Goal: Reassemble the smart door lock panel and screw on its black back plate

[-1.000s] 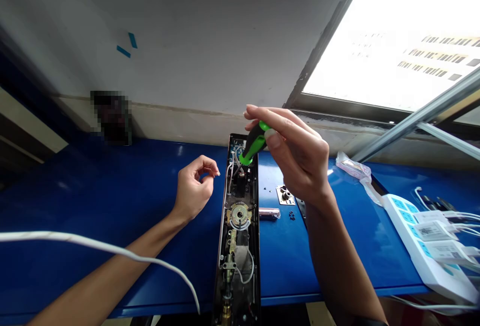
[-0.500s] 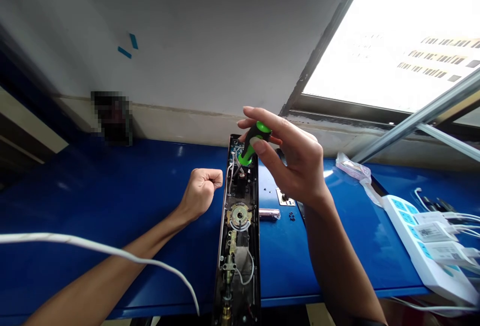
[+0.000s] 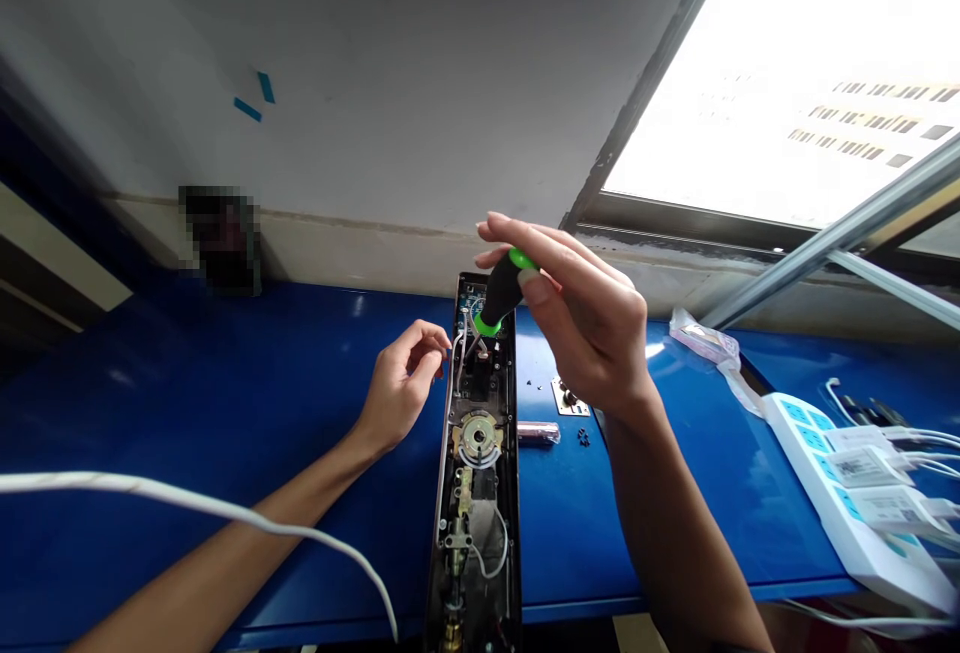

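Observation:
A long, narrow black housing (image 3: 516, 493), with the look of an opened electronic door lock, stretches away from me. Inside are a circuit board, white wires and a round metal hub (image 3: 478, 436). My right hand (image 3: 581, 313) grips a screwdriver (image 3: 501, 293) by its black and green handle, thumb on one side and fingers on the other. Its shaft slants down left into the far part of the housing; the tip is hard to see. Beside the left rim, my left hand (image 3: 405, 383) is loosely curled, fingertips at the rim. What it may hold is hidden.
Right of the housing on the blue table (image 3: 300, 413) lie a wrapped cylinder (image 3: 538, 433), small black screws (image 3: 583, 437) and a metal plate (image 3: 568, 398). Farther right are a plastic bag (image 3: 701, 338) and a white power strip (image 3: 814, 463). A white cable (image 3: 225, 503) crosses my left forearm.
My left hand has loosened from a tight fist, its fingers now reaching the housing's rim. The screwdriver has turned slightly in my right hand, whose thumb has shifted along the handle.

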The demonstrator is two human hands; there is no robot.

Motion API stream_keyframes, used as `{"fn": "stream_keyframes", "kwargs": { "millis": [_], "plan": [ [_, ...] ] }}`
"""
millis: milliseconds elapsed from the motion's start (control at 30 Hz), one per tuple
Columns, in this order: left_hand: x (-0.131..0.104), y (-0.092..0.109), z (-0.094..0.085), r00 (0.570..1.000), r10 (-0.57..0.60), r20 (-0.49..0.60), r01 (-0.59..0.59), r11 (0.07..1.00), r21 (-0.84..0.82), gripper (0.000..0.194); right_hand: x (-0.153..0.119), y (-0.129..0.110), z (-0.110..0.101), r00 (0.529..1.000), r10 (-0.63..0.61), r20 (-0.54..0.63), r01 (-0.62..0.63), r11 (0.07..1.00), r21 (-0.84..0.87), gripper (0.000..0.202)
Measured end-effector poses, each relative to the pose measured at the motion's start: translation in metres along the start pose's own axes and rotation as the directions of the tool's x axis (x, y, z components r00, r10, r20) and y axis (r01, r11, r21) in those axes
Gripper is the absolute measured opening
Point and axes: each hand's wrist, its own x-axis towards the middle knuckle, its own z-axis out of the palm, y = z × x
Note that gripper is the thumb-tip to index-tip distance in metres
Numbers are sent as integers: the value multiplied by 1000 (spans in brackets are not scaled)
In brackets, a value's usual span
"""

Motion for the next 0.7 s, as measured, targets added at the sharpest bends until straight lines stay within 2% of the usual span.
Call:
{"fn": "stream_keyframes", "kwargs": {
  "millis": [67, 200, 267, 367, 433, 533, 600, 700],
  "plan": [
    [1, -1, 0, 1000, -11, -11, 12, 1000, 14, 6, 0, 0, -1, 1000, -10, -25, 11, 1000, 27, 37],
    [2, -3, 2, 1000, -8, -15, 8, 1000, 22, 15, 0, 0, -2, 993, -65, -101, 59, 997, -59, 31],
    [3, -4, 3, 1000, -2, -16, 3, 1000, 30, 18, 0, -1, -1, 998, -38, -57, 36, 998, -46, 30],
    [2, -5, 4, 1000, -16, -8, 17, 999, 46, 22, 0, -1, -1, 1000, -15, 16, 14, 999, 52, 40],
    [2, -6, 3, 1000, -18, -3, 19, 999, 45, 22, 0, 0, -1, 998, -51, -24, 53, 997, 57, 36],
    [2, -8, 2, 1000, -24, 8, 24, 999, 39, 23, 0, 2, -2, 990, -90, -105, 86, 996, -35, 31],
    [1, -9, 1, 999, -42, 17, 41, 999, 30, 24, 0, 3, -1, 995, -61, -76, 58, 998, -33, 31],
    [1, -9, 1, 998, -61, 27, 61, 998, 3, 27, -1, 3, 0, 1000, -5, 15, 4, 998, 66, 42]
  ]
}}
